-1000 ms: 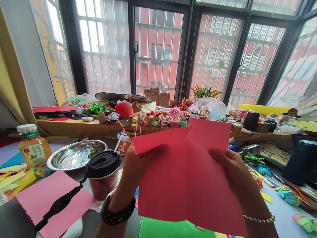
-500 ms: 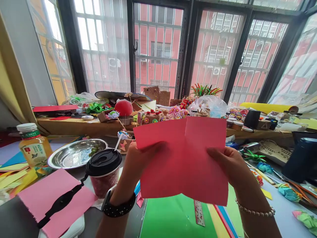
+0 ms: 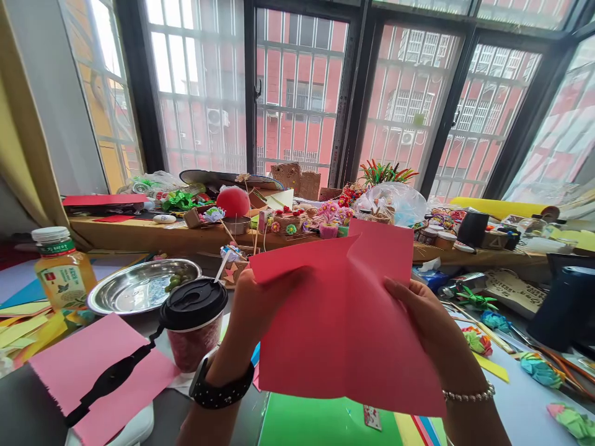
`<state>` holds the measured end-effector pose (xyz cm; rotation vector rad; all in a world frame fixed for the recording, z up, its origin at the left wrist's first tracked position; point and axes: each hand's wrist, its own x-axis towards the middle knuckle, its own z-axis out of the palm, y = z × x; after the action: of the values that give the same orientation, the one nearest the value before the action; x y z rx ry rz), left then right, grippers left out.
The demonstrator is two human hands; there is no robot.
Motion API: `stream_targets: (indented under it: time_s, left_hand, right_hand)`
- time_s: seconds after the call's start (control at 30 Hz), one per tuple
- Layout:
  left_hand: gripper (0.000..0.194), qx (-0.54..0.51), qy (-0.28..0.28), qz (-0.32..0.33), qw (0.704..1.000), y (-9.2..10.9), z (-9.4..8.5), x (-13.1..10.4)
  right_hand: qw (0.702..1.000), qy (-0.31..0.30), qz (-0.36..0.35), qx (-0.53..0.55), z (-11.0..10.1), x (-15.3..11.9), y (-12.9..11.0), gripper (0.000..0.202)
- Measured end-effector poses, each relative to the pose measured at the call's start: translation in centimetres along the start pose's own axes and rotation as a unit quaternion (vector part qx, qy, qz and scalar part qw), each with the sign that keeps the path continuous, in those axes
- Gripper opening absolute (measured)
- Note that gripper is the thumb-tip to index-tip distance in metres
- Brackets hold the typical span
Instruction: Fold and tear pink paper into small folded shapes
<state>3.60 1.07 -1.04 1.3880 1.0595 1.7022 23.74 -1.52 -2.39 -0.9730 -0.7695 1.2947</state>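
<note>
One red sheet (image 3: 334,328), cup (image 3: 193,325) before dish (image 3: 132,291)

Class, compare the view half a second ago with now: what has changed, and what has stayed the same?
The red sheet has bent more, its lower edge dropping over more of the patterned strip. The right hand has shifted slightly left. Neither it nor the left hand has let go. The lidded cup and bottle stayed put.
</note>
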Motion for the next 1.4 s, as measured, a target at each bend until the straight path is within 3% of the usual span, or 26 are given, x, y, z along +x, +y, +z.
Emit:
stream_targets:
  time_s: [0.17,0.37,0.73,0.93,1.07,1.2,1.4]
  left_hand:
    - [0.016,-0.032,-0.068,-0.043,0.996,0.1,-0.3,0.4]
    - [0.021,-0.065,-0.108,-0.060,0.990,-0.5,-0.6,0.9]
    - [0.017,-0.060,-0.079,-0.050,0.994,-0.6,-0.4,0.9]
    - [0.016,0.001,0.002,-0.012,1.000,-0.3,0.0,0.3]
    - [0.015,0.009,0.025,0.000,1.000,0.1,0.2,0.0]
    - [0.018,0.016,0.018,-0.008,1.000,0.4,0.1,-0.1]
    - [0.019,0.005,-0.054,-0.019,0.998,0.0,-0.8,0.6]
  right_hand:
    - [0.998,0.009,-0.057,-0.021,-0.1,0.5,0.3,0.016]
    - [0.994,0.041,-0.097,-0.032,0.0,0.2,0.3,0.018]
    - [0.994,0.045,-0.083,-0.052,0.4,-0.1,0.3,0.018]
    - [0.996,0.048,-0.071,-0.031,0.3,-0.8,0.0,0.015]
    - [0.998,0.038,-0.050,-0.015,0.6,-1.2,0.1,0.013]
    - [0.999,0.025,-0.048,-0.004,0.4,-1.0,0.2,0.013]
    - [0.998,0.024,-0.047,-0.016,-0.2,-0.6,-0.4,0.024]
